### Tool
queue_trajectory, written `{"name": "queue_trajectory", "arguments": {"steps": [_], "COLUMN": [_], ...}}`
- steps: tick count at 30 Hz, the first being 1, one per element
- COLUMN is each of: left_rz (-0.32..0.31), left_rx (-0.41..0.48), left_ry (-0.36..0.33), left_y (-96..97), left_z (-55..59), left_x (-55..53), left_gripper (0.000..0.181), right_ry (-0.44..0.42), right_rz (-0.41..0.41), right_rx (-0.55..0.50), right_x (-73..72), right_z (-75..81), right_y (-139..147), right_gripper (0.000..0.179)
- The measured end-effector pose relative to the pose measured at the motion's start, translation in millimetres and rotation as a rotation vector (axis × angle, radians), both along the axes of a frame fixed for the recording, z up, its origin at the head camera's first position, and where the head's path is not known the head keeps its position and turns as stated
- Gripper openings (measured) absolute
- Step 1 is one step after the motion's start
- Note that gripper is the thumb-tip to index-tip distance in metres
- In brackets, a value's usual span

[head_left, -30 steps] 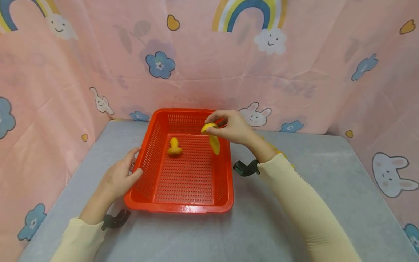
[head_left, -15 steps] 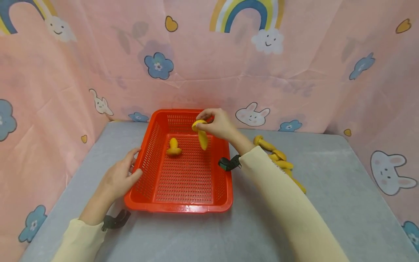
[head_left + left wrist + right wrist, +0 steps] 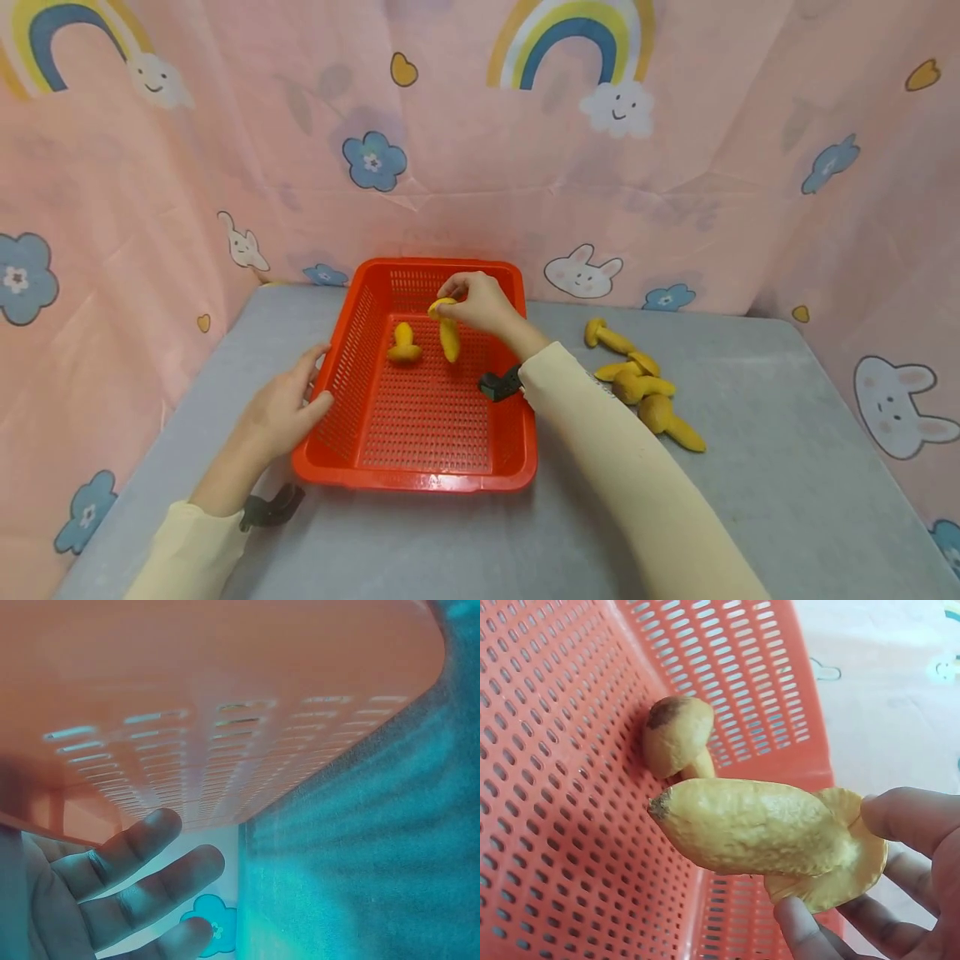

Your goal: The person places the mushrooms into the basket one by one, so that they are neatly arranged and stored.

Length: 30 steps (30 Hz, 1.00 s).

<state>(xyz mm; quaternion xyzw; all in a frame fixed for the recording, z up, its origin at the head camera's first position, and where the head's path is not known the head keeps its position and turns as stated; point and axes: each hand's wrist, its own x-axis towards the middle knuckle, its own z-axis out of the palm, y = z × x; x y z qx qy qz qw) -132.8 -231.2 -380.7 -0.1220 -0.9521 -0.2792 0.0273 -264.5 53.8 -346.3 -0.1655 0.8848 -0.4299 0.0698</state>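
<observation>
My right hand (image 3: pixel 480 304) pinches a yellow mushroom (image 3: pixel 449 337) by its cap, over the inside of the red basket (image 3: pixel 420 482). The stem hangs down in the head view; seen from the right wrist, thumb and fingertips press the cap edge of this mushroom (image 3: pixel 757 829). A second mushroom (image 3: pixel 404 346) rests on the basket floor, to the left of the held one. My left hand (image 3: pixel 281 412) is at the basket's left rim, its fingers extended and spread. From the left wrist, these fingers (image 3: pixel 161 889) lie beside the basket's slotted outer wall (image 3: pixel 225 750).
Several more yellow mushrooms (image 3: pixel 633 383) lie in a loose group on the grey table (image 3: pixel 780 467), right of the basket. A pink patterned curtain (image 3: pixel 480 217) rises behind the table and along both sides.
My right hand has carried the mushroom leftward, deeper over the basket, and the forearm has uncovered the group on the table. My left hand keeps its place at the rim.
</observation>
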Motion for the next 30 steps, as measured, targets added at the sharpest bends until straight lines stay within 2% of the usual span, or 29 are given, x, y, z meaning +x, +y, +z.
{"name": "queue_trajectory", "arguments": {"steps": [17, 30], "left_rz": [-0.006, -0.007], "left_rx": [0.000, 0.000], "left_ry": [-0.024, -0.011], "left_y": [1.4, 0.5], "left_z": [1.2, 3.5], "left_x": [-1.4, -0.4], "left_gripper": [0.061, 0.060], "right_ry": [-0.082, -0.093], "right_rz": [-0.048, -0.041], "right_rx": [0.057, 0.197], "right_x": [-6.7, -7.4], "right_z": [-19.4, -29.4], "right_y": [-8, -17], "right_gripper": [0.021, 0.025]}}
